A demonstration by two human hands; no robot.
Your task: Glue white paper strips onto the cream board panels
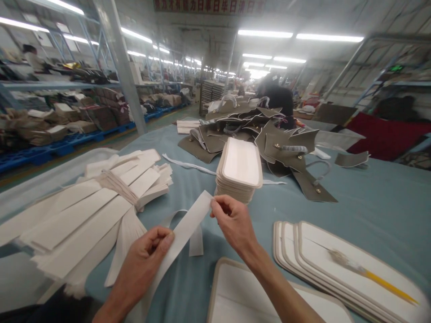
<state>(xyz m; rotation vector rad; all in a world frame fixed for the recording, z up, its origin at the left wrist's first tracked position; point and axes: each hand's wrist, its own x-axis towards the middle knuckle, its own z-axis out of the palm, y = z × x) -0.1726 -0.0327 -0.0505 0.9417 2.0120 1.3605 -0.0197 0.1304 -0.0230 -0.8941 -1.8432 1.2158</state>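
Off-white and smooth, the strip (190, 222) is stretched slantwise above the blue-green table cover (256, 233), its top end pointing to one o'clock. The right hand (234, 222) pinches the corner of this end between thumb and fingers; the left hand (144, 258) pinches the strip lower down, at its seven o'clock side. From the strip, a stack of pale pieces (242, 163) stands at one o'clock, and a tied bundle (84, 215) lies at nine o'clock.

For good handling, I think both hands should pull gently and equally, so that the strip is flat and has no twist. The right pinch should be light, because a hard grip may crease the corner.

The fingertips of the left hand under the strip are hidden, and its lower end I cannot follow. Whether the curled band (196, 244) behind, at five o'clock, belongs to it, I cannot tell. The panel (232, 291) under the right forearm is cut off by the bottom edge, and the head of the yellow-handled brush (387, 285), toward four o'clock, is blurred.
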